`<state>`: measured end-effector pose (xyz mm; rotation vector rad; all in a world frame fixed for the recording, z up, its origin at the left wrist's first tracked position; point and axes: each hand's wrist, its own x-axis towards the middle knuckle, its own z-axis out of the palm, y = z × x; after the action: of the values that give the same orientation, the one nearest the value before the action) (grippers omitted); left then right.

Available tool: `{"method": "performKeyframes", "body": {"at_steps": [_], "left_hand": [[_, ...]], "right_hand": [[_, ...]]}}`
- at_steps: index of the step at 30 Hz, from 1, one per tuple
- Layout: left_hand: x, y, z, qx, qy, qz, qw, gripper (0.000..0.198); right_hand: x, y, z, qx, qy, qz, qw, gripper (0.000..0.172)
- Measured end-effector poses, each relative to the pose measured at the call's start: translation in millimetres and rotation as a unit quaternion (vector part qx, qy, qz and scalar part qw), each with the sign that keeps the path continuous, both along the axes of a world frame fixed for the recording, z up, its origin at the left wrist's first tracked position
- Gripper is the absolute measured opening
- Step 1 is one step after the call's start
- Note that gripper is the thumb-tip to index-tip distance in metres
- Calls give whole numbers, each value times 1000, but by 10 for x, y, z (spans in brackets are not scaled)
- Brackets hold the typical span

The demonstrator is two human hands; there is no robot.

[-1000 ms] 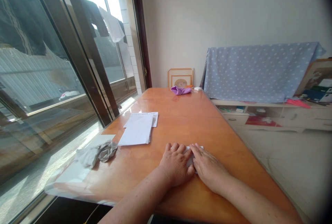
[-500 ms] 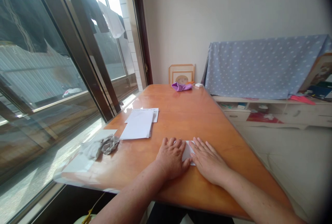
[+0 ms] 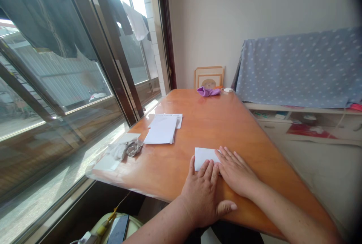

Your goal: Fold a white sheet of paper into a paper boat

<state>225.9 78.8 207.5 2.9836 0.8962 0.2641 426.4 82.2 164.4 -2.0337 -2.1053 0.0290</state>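
White paper (image 3: pixel 203 155) lies on the table (image 3: pixel 223 123); the left hand (image 3: pixel 202 191) at its six o'clock and right hand (image 3: pixel 236 170) at four rest fingers extended on it, ungrasping; paper stack (image 3: pixel 160 131) at ten, grey cloth (image 3: pixel 133 148) at nine

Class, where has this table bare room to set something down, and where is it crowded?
Bare: the table from the stack across to the right-hand edge, and from the stack back to the purple cloth. Crowded: the near left, with the grey cloth, and around the paper, partly under the left hand and right hand.
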Motion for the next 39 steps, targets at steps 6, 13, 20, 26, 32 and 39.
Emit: {"method": "performKeyframes", "body": {"at_steps": [6,13,20,26,32,39], "left_hand": [[-95,-12,-17,17,12,5,1000,92],[-284,-25,73,15,14,16,1000,84],[-463,-32,100,35,18,53,998,76],[-580,10,138,44,7,93,995,70],[-378,315,131,50,-25,146,988,40],[-4,674,-3,34,3,47,998,44]], "right_hand": [[-10,8,9,-8,-13,-8,1000,61],[5,19,-12,-5,2,-5,1000,62],[-12,1,10,0,11,-12,1000,61],[-23,-3,32,-15,-3,-14,1000,63],[-7,16,-20,-6,-3,-16,1000,61],[-14,7,-29,11,2,-16,1000,59]]}}
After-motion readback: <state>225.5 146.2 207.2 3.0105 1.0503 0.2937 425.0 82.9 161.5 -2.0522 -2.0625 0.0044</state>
